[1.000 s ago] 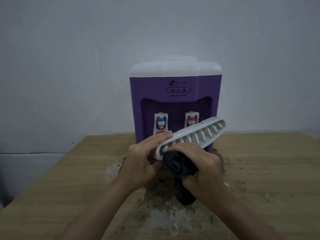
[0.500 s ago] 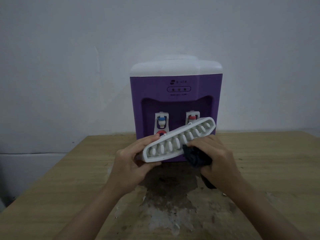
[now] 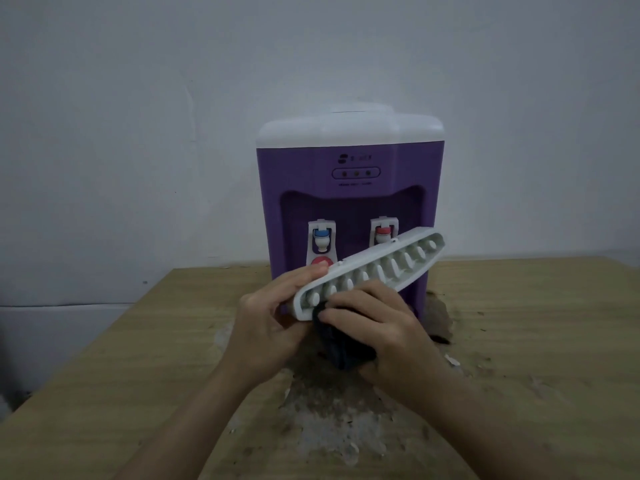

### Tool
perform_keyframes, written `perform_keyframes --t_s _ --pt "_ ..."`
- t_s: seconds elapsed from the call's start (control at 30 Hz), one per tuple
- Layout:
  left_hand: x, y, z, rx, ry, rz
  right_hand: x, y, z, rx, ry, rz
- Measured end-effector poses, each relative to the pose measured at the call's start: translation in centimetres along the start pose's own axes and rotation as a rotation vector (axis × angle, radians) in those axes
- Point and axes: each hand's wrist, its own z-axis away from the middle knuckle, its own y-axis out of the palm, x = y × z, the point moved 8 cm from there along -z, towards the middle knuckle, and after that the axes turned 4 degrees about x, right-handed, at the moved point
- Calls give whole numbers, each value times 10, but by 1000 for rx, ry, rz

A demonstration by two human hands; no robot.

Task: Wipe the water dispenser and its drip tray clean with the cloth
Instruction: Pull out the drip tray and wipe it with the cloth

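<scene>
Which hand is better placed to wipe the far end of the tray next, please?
Right. The right hand already grips the cloth against the tray, while the left hand holds its near end.

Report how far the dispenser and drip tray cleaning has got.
Done: the drip tray is off the water dispenser. In hand: the left hand grips the tray's lower end, holding it tilted, while the right hand presses the dark cloth against the tray's slotted face near that end. Left: the rest of the tray and refitting it; whether the dispenser's body has been wiped cannot be told.
</scene>
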Motion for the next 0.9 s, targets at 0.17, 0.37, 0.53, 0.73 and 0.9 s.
perform_keyframes --t_s 0.17,0.37,0.53,0.73,0.9 --pt "7 -30 -2 -139 -75 169 -60 -5 34 -11 194 176" --pt "6 -29 -5 -107 -85 176 -58 -36 39 -311 323 118" --pt "8 -18 -3 -66 -116 182 -37 -46 21 -455 210 111" --pt "3 -5 -6 -20 -110 196 -19 -28 -13 -288 127 134" --pt "7 -18 -3 -16 -109 161 -66 -33 -10 -195 290 125"
